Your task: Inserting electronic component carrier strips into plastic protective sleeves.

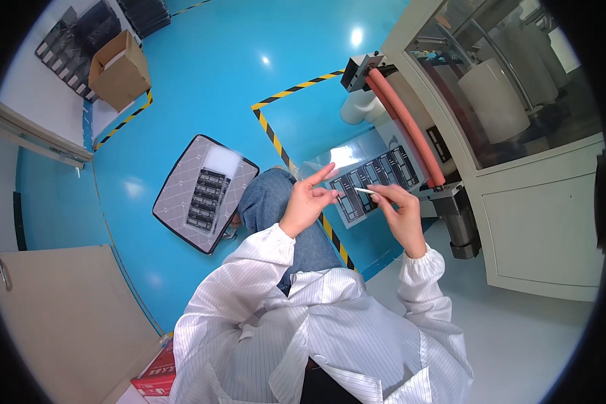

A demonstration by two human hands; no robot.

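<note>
A clear film sheet (357, 156) printed with black label-like blocks (377, 180) stretches in front of me, coming from the machine's rollers. By its left edge is my left hand (304, 205), index finger stretched out and thumb apart, with nothing visible between them. My right hand (404, 215) pinches a short, thin white stick (364, 190) between thumb and fingers, over the printed blocks. The stick's exact kind is too small to make out. Whether its tip touches the film I cannot tell.
To my left, a grey patterned cushioned seat (178, 182) bears a stack of similar printed sheets (207, 198). On the right stands a large machine (545, 222) with reddish rollers (404, 114). Yellow-black tape (269, 131) marks the blue floor. An open cardboard box (120, 73) stands far left.
</note>
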